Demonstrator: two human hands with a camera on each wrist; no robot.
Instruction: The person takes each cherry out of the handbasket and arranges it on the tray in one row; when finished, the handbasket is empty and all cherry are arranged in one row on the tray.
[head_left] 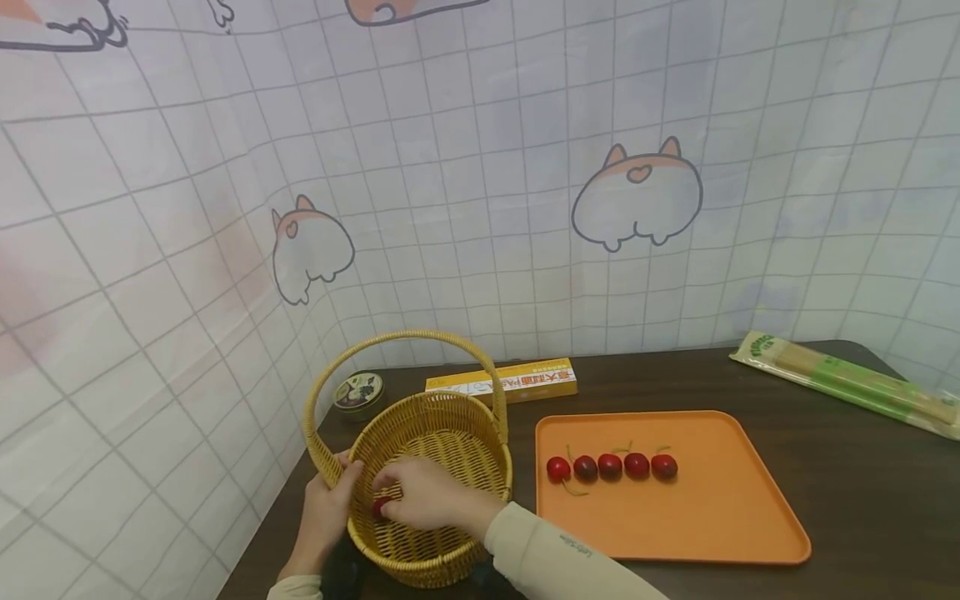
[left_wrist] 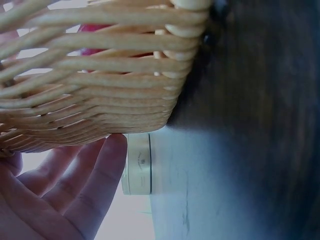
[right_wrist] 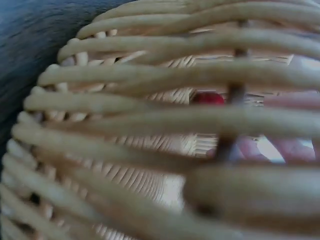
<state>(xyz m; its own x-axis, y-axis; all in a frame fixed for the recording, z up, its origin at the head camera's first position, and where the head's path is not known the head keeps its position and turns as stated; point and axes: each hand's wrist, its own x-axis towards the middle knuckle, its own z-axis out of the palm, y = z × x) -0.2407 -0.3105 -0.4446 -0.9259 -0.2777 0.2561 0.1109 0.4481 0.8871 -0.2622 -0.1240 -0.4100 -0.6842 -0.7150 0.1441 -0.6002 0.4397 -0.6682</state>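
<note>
A yellow woven basket [head_left: 431, 571] with a tall arched handle stands at the left of the table. My left hand [head_left: 324, 507] grips its left rim by the foot of the handle, thumb over the rim; in the left wrist view the fingers [left_wrist: 95, 187] lie against the outside of the weave. Reaching down inside the basket, my right hand [head_left: 429, 493] pinches a red cherry [head_left: 381, 507] close to the left wall. The weave partly hides that cherry [right_wrist: 207, 97] and the fingertips in the right wrist view.
An orange tray [head_left: 720, 508] to the right bears a row of several cherries [head_left: 610, 467] with stems. Behind the basket are a yellow box [head_left: 536, 379] and a round tin [head_left: 358, 392]. A green-banded packet [head_left: 847, 379] lies at the far right. Patterned cloth [head_left: 480, 208] encloses the dark table.
</note>
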